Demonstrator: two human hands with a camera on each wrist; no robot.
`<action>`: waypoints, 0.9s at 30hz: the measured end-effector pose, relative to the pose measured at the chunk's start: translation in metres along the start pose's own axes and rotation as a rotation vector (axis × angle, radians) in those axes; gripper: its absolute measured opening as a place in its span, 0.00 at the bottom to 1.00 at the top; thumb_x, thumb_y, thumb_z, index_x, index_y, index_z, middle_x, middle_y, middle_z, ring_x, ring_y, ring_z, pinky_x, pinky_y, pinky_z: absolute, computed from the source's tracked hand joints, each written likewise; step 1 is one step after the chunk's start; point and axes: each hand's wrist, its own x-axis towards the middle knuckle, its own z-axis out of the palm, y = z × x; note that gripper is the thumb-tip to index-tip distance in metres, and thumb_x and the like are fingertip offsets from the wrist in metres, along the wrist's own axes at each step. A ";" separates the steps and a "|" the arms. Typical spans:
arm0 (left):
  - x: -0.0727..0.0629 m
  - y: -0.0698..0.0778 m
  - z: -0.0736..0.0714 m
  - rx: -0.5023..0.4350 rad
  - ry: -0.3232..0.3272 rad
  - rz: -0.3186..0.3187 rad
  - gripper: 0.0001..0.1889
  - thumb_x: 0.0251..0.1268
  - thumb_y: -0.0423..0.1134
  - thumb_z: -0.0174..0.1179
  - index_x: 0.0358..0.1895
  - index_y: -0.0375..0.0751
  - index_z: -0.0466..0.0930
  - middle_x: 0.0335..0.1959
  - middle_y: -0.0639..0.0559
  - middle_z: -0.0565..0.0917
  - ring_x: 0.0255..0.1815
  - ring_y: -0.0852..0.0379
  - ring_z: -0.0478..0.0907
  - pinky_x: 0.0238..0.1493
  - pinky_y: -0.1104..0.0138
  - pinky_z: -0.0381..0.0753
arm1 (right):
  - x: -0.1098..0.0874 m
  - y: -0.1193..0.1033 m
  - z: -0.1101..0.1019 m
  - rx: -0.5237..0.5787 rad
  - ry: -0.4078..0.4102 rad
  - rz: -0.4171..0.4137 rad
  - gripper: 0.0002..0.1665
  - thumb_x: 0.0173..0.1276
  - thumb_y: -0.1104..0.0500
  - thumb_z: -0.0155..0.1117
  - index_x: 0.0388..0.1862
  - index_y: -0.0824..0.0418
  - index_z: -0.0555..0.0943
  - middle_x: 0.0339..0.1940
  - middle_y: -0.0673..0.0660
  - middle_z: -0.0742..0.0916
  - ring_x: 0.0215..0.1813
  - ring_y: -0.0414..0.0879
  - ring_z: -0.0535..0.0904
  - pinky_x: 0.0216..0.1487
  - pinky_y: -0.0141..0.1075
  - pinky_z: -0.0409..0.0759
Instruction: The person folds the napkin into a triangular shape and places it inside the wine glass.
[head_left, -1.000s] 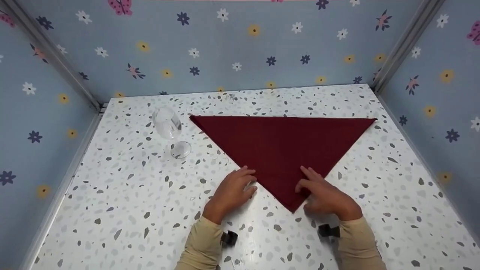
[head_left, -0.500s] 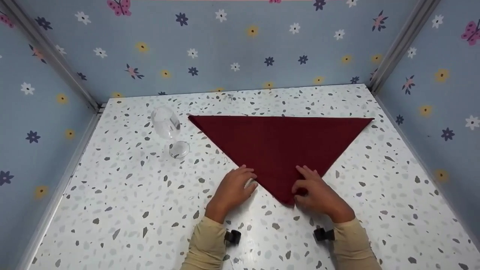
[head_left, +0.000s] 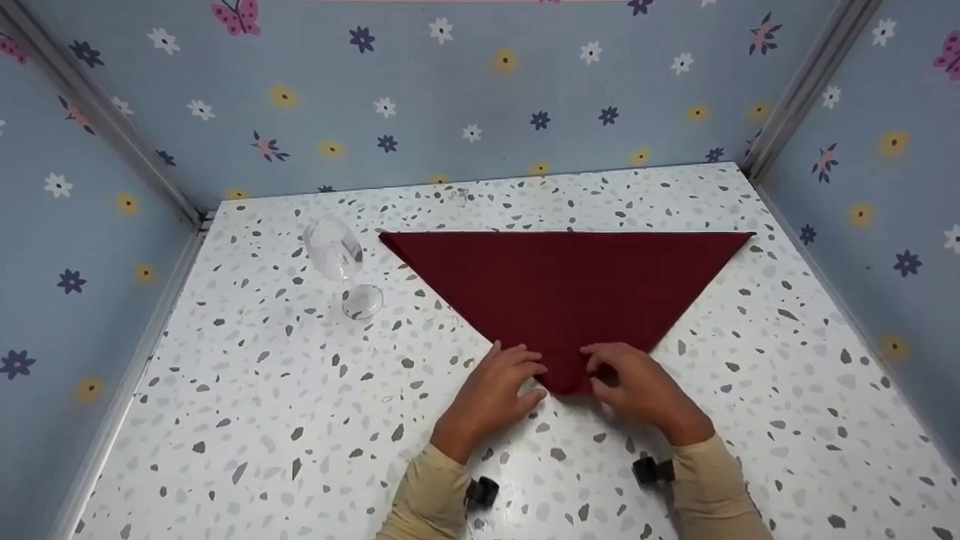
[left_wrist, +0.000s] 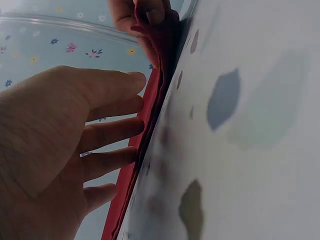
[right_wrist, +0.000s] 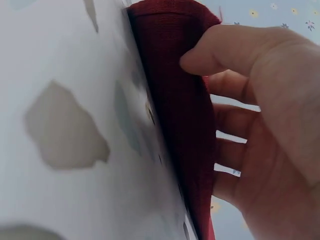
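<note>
the right hand (head_left: 645, 390) has just drawn up the near tip of the maroon cloth (head_left: 555, 292): a second ago that end lay as a sharp point toward the person, and now it shows as a blunt, raised end between the two hands. the left hand (head_left: 491, 397) has come in closer to it along the left slanting side. i take this to mean that a turn of the near end is begun, not finished, since the tip is not laid down anywhere. the right hand is narrow, thumb on the near face and fingers behind, pinching the cloth close to its tip. the left hand grips nothing; its fingers lie loosely spread, their tips against the cloth's edge, the thumb held apart from them. beyond the hands the cloth lies as a broad triangle on the tabletop (head_left: 262, 420), its long far edge straight and, against the earlier views, unmoved, with more than one layer showing along the side in the left wrist view. left of its far left corner, near but apart, stands a clear stemmed glass (head_left: 330, 247). behind rises a blue flowered wall (head_left: 450, 82).
</note>
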 end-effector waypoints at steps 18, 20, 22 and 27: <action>0.009 0.018 0.012 -0.024 -0.035 0.043 0.16 0.67 0.52 0.65 0.51 0.47 0.88 0.52 0.56 0.85 0.61 0.56 0.76 0.71 0.56 0.65 | 0.002 -0.006 0.006 -0.022 0.000 -0.134 0.11 0.61 0.66 0.71 0.42 0.55 0.87 0.37 0.45 0.85 0.40 0.39 0.80 0.45 0.40 0.80; 0.010 0.019 0.013 0.009 -0.032 0.059 0.17 0.67 0.54 0.65 0.51 0.48 0.88 0.52 0.57 0.85 0.60 0.56 0.76 0.69 0.59 0.66 | 0.003 -0.007 0.007 -0.036 -0.002 -0.154 0.09 0.62 0.65 0.72 0.41 0.55 0.88 0.35 0.44 0.85 0.38 0.38 0.79 0.44 0.40 0.79; 0.010 0.019 0.015 0.040 -0.026 0.075 0.19 0.66 0.55 0.65 0.50 0.48 0.88 0.52 0.56 0.85 0.59 0.56 0.77 0.68 0.62 0.67 | 0.004 -0.008 0.008 -0.045 0.000 -0.161 0.09 0.61 0.65 0.72 0.39 0.54 0.88 0.34 0.44 0.84 0.38 0.38 0.79 0.44 0.40 0.79; 0.011 0.020 0.018 0.067 0.028 0.098 0.19 0.63 0.55 0.68 0.49 0.47 0.89 0.49 0.56 0.85 0.56 0.57 0.78 0.64 0.65 0.69 | 0.003 -0.008 0.009 -0.012 -0.001 -0.131 0.10 0.60 0.67 0.70 0.36 0.53 0.85 0.35 0.43 0.84 0.39 0.39 0.79 0.44 0.40 0.79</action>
